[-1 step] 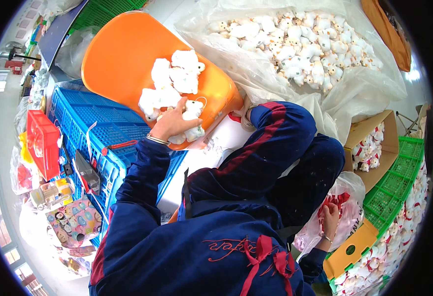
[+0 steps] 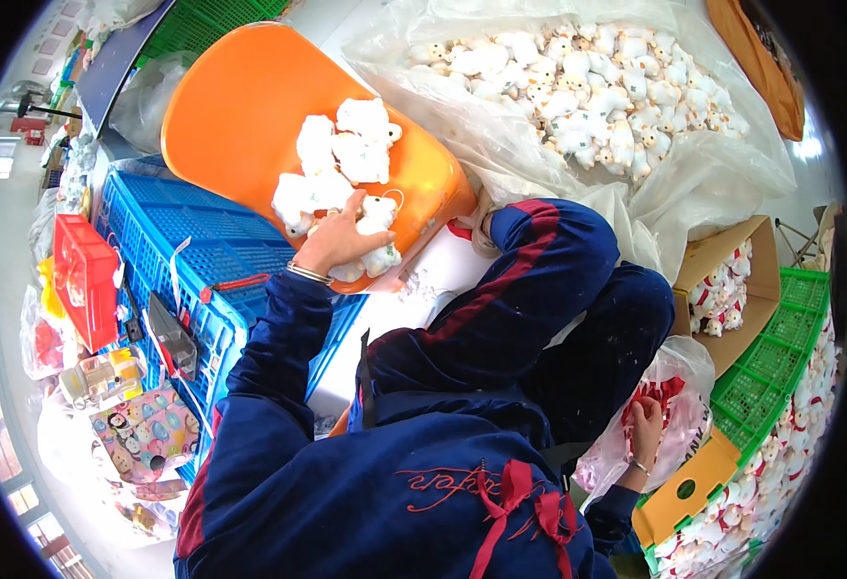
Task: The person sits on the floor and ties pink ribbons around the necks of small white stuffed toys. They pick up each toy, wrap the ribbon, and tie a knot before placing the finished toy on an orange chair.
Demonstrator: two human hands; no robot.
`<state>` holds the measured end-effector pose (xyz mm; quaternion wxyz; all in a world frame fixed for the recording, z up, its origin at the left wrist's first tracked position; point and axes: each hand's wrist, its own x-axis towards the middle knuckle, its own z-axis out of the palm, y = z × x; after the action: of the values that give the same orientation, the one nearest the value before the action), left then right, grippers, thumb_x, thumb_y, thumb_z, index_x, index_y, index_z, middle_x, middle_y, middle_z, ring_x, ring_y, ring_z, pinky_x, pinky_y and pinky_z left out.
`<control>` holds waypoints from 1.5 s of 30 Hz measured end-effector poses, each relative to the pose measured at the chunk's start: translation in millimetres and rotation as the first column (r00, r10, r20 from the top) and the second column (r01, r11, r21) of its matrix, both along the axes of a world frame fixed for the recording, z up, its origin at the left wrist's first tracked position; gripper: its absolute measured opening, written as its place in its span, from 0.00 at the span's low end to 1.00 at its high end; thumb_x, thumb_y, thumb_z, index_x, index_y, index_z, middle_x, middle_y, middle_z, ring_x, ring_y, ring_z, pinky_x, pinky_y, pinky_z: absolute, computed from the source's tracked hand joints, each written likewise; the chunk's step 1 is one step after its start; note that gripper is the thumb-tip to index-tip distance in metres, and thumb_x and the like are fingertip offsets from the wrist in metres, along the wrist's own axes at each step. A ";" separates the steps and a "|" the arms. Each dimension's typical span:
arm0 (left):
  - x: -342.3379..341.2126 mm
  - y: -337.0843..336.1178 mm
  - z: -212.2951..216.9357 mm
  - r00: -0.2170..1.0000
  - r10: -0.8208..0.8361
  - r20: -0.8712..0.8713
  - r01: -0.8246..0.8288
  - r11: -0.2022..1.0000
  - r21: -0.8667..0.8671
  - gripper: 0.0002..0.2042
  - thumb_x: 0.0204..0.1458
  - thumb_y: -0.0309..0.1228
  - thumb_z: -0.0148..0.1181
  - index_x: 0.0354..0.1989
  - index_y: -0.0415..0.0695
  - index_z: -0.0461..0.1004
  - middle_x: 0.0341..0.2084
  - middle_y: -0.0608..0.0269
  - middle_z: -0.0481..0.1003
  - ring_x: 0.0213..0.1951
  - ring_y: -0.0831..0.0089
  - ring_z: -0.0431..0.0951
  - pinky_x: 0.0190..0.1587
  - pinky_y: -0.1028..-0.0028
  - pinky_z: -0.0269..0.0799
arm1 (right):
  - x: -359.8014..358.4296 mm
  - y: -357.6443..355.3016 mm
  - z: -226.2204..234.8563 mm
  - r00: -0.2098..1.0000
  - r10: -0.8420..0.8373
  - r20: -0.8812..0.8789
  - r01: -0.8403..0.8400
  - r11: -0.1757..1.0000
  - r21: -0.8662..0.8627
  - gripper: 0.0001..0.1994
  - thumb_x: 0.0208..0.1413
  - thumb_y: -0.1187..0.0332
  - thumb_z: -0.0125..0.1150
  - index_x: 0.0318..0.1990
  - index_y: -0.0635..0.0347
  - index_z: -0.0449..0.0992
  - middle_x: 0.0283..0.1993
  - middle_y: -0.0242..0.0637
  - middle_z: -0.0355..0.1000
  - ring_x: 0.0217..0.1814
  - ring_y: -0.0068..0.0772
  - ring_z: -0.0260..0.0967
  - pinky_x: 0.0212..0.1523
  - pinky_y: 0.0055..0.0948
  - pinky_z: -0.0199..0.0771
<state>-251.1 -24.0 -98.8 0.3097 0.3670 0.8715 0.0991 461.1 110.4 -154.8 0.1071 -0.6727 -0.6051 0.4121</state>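
My left hand (image 2: 338, 241) is on the orange plastic seat (image 2: 225, 106). Its thumb and fingers are closed around a small white plush toy (image 2: 379, 209) with a dark eye and a thin loop of string. Beside and beyond that hand, several more white plush toys (image 2: 361, 154) lie in a loose cluster on the seat. At the lower right, my right hand (image 2: 646, 432) reaches into a clear plastic bag (image 2: 691, 372). Its fingers are bent onto red ribbon pieces (image 2: 657, 391), and the fingertips are partly hidden.
A large clear sack (image 2: 751, 169) full of white plush toys (image 2: 616, 92) lies at the far right. Blue crates (image 2: 187, 222) stand left of the seat, with a red box (image 2: 85, 280) beyond. On the right are a cardboard box (image 2: 759, 280) of toys and a green crate (image 2: 771, 352).
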 end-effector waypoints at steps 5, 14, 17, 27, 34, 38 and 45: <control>-1.9 -7.4 1.8 1.000 -0.016 0.009 0.016 1.000 0.016 0.46 0.44 0.51 0.66 0.71 0.39 0.59 0.50 0.31 0.77 0.53 0.41 0.79 0.59 0.58 0.73 | -22.2 0.2 17.5 0.988 -0.101 -0.120 0.081 0.984 -0.161 0.10 0.65 0.69 0.61 0.48 0.65 0.76 0.33 0.31 0.75 0.27 0.18 0.68 0.28 0.19 0.68; 34.1 -38.8 49.7 0.918 0.249 0.308 -0.332 0.908 0.255 0.29 0.53 0.35 0.67 0.62 0.43 0.64 0.46 0.41 0.78 0.51 0.58 0.81 0.56 0.65 0.75 | 4.9 -12.6 13.9 0.982 -0.162 -0.094 0.150 0.981 -0.125 0.12 0.64 0.69 0.63 0.50 0.66 0.75 0.38 0.33 0.74 0.27 0.21 0.69 0.29 0.22 0.72; 36.1 -37.7 34.2 0.960 0.198 0.199 -0.243 0.942 0.230 0.27 0.54 0.35 0.67 0.60 0.45 0.64 0.45 0.41 0.79 0.50 0.52 0.81 0.56 0.63 0.75 | 9.0 -13.2 3.1 0.983 -0.142 -0.114 0.127 0.984 -0.128 0.12 0.64 0.69 0.63 0.50 0.66 0.75 0.38 0.33 0.75 0.27 0.20 0.69 0.30 0.22 0.72; 45.9 -27.8 1.7 0.990 0.109 -0.090 -0.095 0.985 0.146 0.33 0.50 0.33 0.68 0.65 0.40 0.64 0.49 0.32 0.76 0.53 0.42 0.79 0.57 0.60 0.74 | 2.5 -9.8 20.9 0.985 -0.158 -0.068 0.151 0.984 -0.094 0.11 0.64 0.69 0.63 0.49 0.67 0.76 0.36 0.32 0.75 0.28 0.19 0.68 0.30 0.22 0.70; 103.0 -14.2 98.4 0.935 0.082 0.345 -0.228 0.884 0.407 0.27 0.53 0.26 0.64 0.62 0.43 0.64 0.45 0.47 0.78 0.44 0.59 0.81 0.51 0.65 0.76 | -2.1 -7.3 28.1 0.988 -0.144 -0.061 0.140 0.988 -0.065 0.12 0.63 0.68 0.64 0.49 0.67 0.76 0.36 0.32 0.75 0.30 0.19 0.70 0.31 0.21 0.71; 179.8 9.9 158.8 0.736 -0.546 0.400 0.104 0.675 0.730 0.25 0.53 0.24 0.64 0.60 0.46 0.65 0.46 0.52 0.72 0.49 0.62 0.76 0.52 0.66 0.74 | 2.4 1.5 27.7 0.986 -0.145 -0.080 0.140 0.988 -0.061 0.13 0.63 0.68 0.64 0.49 0.67 0.76 0.39 0.34 0.76 0.30 0.21 0.71 0.32 0.21 0.72; 279.0 47.2 87.3 0.489 -0.673 0.555 0.540 0.733 0.413 0.17 0.59 0.45 0.60 0.51 0.48 0.73 0.44 0.39 0.73 0.46 0.43 0.78 0.47 0.55 0.77 | 2.2 16.5 33.0 0.999 -0.052 -0.016 0.053 0.997 0.061 0.14 0.63 0.68 0.64 0.52 0.68 0.76 0.46 0.39 0.75 0.37 0.25 0.74 0.34 0.23 0.76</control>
<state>27.9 23.2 -11.5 0.5819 0.6157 0.4970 0.1881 463.4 126.9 -121.8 0.1428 -0.6820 -0.5987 0.3951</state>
